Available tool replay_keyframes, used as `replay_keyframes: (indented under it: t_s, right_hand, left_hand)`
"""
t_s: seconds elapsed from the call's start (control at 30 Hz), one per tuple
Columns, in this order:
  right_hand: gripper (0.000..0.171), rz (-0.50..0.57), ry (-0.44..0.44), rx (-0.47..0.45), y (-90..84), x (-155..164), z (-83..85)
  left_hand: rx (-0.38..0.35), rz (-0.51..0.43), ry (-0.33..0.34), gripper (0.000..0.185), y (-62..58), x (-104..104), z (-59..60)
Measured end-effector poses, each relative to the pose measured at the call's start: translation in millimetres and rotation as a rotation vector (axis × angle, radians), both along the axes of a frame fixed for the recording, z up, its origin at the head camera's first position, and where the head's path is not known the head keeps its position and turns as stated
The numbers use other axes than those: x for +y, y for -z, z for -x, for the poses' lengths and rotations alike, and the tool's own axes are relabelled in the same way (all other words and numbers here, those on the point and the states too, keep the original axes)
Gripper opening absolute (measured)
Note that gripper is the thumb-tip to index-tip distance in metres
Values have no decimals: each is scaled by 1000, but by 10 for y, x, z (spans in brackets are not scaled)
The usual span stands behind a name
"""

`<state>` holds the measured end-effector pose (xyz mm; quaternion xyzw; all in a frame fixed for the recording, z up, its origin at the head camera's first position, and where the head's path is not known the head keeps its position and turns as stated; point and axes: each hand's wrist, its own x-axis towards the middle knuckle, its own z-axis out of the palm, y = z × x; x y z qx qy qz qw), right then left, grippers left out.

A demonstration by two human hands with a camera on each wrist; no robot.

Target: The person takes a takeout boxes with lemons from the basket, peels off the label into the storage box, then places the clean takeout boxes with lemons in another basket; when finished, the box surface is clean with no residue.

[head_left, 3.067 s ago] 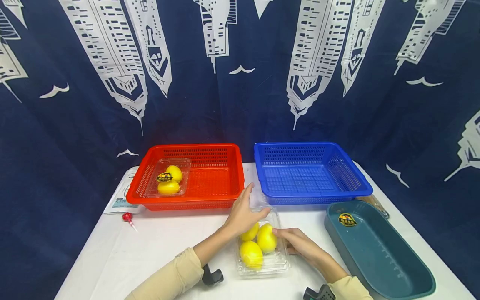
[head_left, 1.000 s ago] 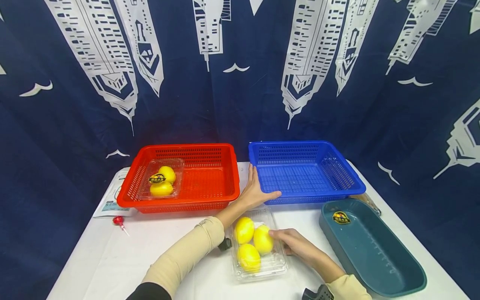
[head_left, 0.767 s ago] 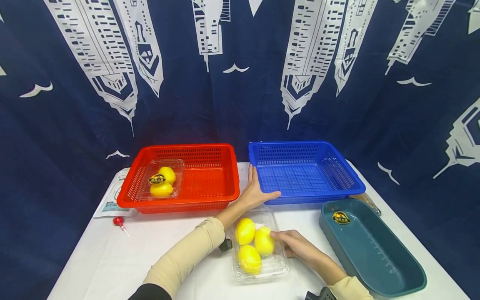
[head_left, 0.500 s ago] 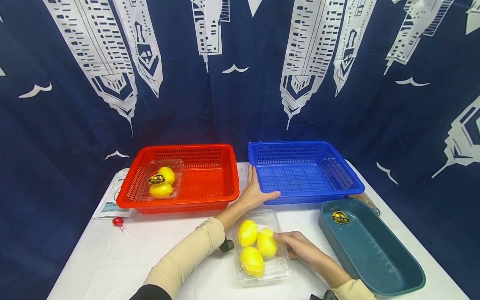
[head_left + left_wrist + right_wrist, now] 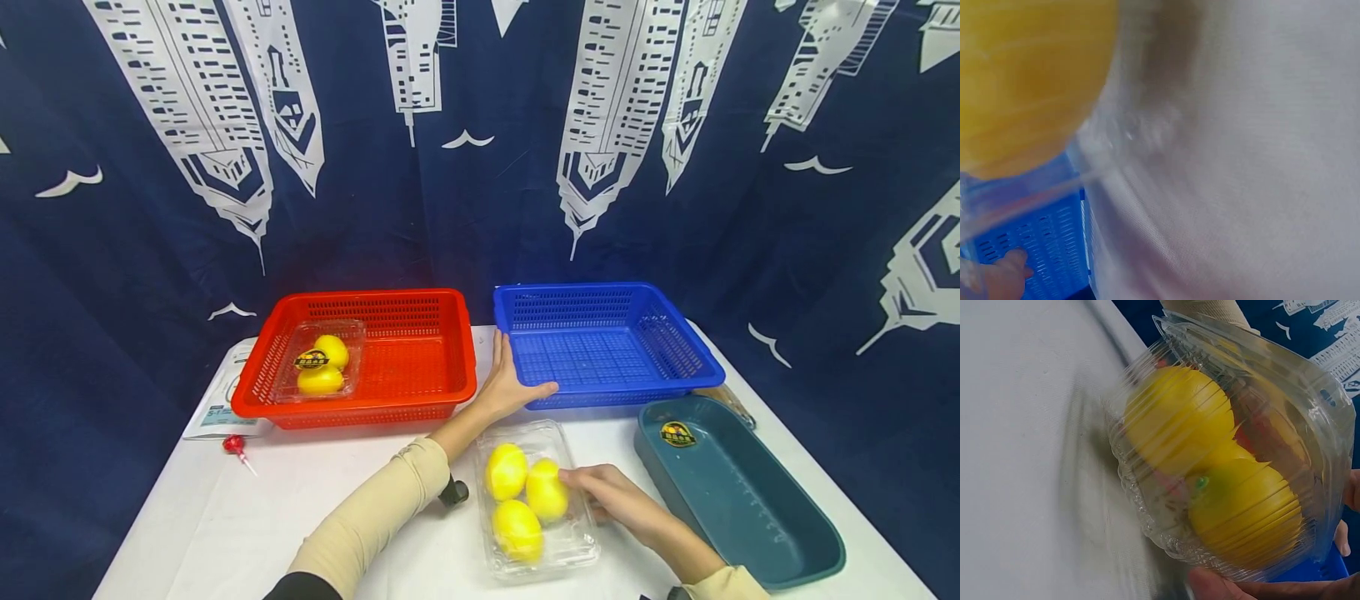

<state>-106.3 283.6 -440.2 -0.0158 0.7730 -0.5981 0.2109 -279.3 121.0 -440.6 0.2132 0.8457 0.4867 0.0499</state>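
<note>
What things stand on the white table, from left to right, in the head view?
Small red pin → red plastic mesh basket → blue plastic mesh basket → dark teal oblong plastic tray. The clear plastic box of yellow lemons overlaps both baskets' span, so it has no clear place in this order.

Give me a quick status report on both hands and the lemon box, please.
Left hand flat on blue basket corner. Right hand holding clear clamshell of lemons on white table. Teal tray close on the right.
</note>
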Motion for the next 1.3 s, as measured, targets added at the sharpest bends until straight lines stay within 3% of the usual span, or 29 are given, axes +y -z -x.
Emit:
replay_keyframes:
  t_s: [0.2, 0.4, 0.7, 0.83, 1.13, 1.3]
  right_hand:
    - [50, -90, -9, 26, -129, 52, -45]
    - [50, -162, -2, 39, -388, 134, -103]
    - [47, -81, -56, 42, -677, 303, -106]
    - [49, -90, -71, 38, -774, 361, -63]
    - [54, -236, -41, 80, -990, 459, 81]
    - [56, -230, -34, 99, -1110, 604, 213]
  left_hand:
    - [-4, -2, -3, 125, 3, -5, 7]
    - [-28, -12, 4, 125, -18, -5, -20]
    - [-34, -21, -3, 124, -25, 0, -16]
    - [-14, -27, -5, 123, -20, 5, -2]
    - [29, -7, 17, 123, -5, -9, 39]
    - [96, 3, 58, 121, 15, -36, 43]
